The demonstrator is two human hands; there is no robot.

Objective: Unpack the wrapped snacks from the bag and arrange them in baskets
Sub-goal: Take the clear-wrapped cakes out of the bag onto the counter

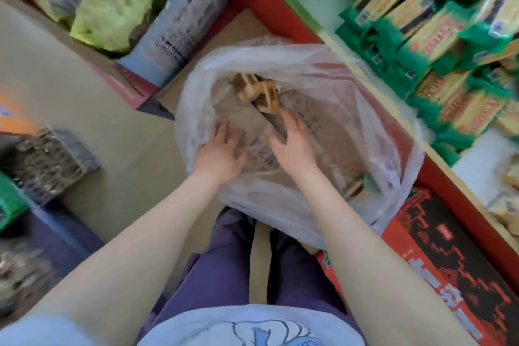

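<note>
A large clear plastic bag [323, 87] lies open on the floor in front of me, lining a brown cardboard box. A few wrapped snacks [257, 93] in tan and brown wrappers lie at its far side. Both hands are inside the bag's mouth. My left hand [222, 149] rests flat with fingers spread on the bag's floor. My right hand [292, 143] reaches toward the snacks, its fingertips touching a dark wrapper just below the pile; whether it grips it is unclear. The picture is blurred by motion.
Shelves at the right hold many green-and-yellow snack packs [438, 36]. A box of pale green packets [112, 5] stands at the upper left. A dark mesh basket [47, 163] sits at the left. A red-and-black carton [455, 255] lies at the lower right.
</note>
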